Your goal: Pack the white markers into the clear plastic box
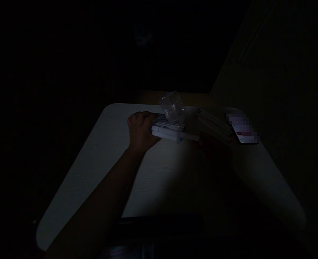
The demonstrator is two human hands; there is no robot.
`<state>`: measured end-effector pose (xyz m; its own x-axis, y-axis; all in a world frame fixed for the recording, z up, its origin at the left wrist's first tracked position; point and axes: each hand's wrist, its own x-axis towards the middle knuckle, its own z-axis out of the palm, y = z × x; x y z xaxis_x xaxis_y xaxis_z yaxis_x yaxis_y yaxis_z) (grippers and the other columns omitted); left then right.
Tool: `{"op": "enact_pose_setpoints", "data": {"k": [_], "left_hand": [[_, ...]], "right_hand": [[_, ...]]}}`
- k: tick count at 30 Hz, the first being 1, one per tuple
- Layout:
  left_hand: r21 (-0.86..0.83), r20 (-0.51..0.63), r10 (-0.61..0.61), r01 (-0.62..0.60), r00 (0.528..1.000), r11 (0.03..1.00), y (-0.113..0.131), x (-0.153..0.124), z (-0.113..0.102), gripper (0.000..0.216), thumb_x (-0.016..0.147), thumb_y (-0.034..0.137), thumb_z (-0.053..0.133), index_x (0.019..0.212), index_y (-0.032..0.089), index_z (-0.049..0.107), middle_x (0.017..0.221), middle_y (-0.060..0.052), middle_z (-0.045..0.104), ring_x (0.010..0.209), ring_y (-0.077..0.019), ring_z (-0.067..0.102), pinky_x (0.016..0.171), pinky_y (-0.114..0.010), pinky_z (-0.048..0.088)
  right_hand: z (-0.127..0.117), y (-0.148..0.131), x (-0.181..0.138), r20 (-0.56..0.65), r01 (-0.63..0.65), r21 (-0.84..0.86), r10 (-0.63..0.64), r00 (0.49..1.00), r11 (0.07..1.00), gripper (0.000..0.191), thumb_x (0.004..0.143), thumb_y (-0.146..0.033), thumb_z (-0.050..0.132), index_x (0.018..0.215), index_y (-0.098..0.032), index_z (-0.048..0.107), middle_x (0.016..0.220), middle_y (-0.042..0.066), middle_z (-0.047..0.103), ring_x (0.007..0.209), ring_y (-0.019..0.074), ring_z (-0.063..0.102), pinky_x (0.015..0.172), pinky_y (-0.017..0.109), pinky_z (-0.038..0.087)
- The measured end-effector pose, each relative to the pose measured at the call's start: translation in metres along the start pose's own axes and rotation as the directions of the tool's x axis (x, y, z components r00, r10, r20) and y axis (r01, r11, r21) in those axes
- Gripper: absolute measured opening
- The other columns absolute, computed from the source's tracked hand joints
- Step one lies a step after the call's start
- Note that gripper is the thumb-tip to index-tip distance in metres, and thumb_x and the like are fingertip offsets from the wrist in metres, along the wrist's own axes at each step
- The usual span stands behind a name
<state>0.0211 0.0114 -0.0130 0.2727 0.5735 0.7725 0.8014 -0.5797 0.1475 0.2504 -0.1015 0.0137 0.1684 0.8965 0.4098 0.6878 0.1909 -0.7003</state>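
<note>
The scene is very dark. My left hand is closed around one end of a bundle of white pens that lies on the white table. A clear plastic box sits just behind the bundle, tilted. To the right lies a second group of white pens. A dim shape below them looks like my right hand, lost in shadow; its grip cannot be made out.
A small card with a red mark lies at the right, beside the second group of pens. The table's curved front edge is near me, with a dark object at it. Everything around the table is black.
</note>
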Motion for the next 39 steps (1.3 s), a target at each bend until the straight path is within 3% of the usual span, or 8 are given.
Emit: {"op": "enact_pose_setpoints", "data": {"k": [5,10,14,17,21,39], "left_hand": [[0.013,-0.018,0.020,-0.020,1.000,1.000,0.001,0.000,-0.001,0.048,0.065,0.046,0.062,0.106,0.024,0.052,0.104,-0.007,0.055,0.101,-0.0245,0.045,0.087,-0.040,0.030],[0.024,-0.023,0.015,-0.015,1.000,1.000,0.001,0.000,-0.001,0.049,0.063,0.045,0.063,0.107,0.025,0.051,0.104,-0.007,0.055,0.101,-0.0249,0.045,0.087,-0.041,0.031],[0.026,0.001,0.002,-0.002,1.000,1.000,0.001,0.000,-0.001,0.050,0.063,0.046,0.063,0.106,0.025,0.051,0.105,-0.007,0.055,0.101,-0.0253,0.045,0.087,-0.041,0.031],[0.030,-0.013,0.011,-0.011,1.000,0.999,0.001,0.001,-0.001,0.049,0.062,0.046,0.064,0.105,0.025,0.052,0.104,-0.007,0.055,0.100,-0.0249,0.046,0.086,-0.041,0.031],[0.017,-0.034,0.025,-0.024,0.999,1.000,0.000,0.001,-0.001,0.047,0.064,0.044,0.063,0.105,0.025,0.052,0.103,-0.007,0.056,0.100,-0.0245,0.046,0.086,-0.040,0.032],[0.025,-0.017,0.028,-0.028,0.999,0.999,0.000,0.000,-0.001,0.048,0.064,0.046,0.062,0.106,0.024,0.052,0.104,-0.007,0.055,0.101,-0.0244,0.045,0.086,-0.040,0.030]], "right_hand": [[0.001,0.002,0.001,0.002,-0.021,0.044,0.021,1.000,0.999,0.030,0.079,-0.039,0.051,0.100,-0.023,0.066,0.088,0.002,0.069,0.079,0.0166,0.066,0.066,0.029,0.055],[0.000,0.002,0.001,0.027,-0.030,0.007,0.030,0.999,1.000,0.032,0.080,-0.041,0.050,0.100,-0.024,0.066,0.089,0.003,0.069,0.085,0.0188,0.065,0.073,0.034,0.054],[0.002,0.006,-0.001,0.062,0.025,0.026,-0.026,0.998,0.999,0.034,0.081,-0.040,0.048,0.107,-0.024,0.062,0.094,0.003,0.068,0.090,0.0185,0.064,0.077,0.033,0.052],[0.009,0.008,-0.001,0.103,0.043,0.054,-0.048,0.994,0.998,0.034,0.084,-0.038,0.045,0.111,-0.024,0.059,0.093,0.003,0.067,0.084,0.0156,0.064,0.072,0.029,0.052],[0.014,0.008,0.001,0.160,0.051,0.073,-0.062,0.985,0.996,0.032,0.086,-0.036,0.045,0.110,-0.017,0.055,0.101,0.005,0.061,0.083,0.0128,0.060,0.073,0.030,0.051],[0.000,0.007,-0.003,0.333,0.197,0.090,-0.216,0.918,0.976,0.030,0.088,-0.034,0.042,0.109,-0.015,0.053,0.105,0.006,0.057,0.089,0.0136,0.057,0.076,0.032,0.049]]}}
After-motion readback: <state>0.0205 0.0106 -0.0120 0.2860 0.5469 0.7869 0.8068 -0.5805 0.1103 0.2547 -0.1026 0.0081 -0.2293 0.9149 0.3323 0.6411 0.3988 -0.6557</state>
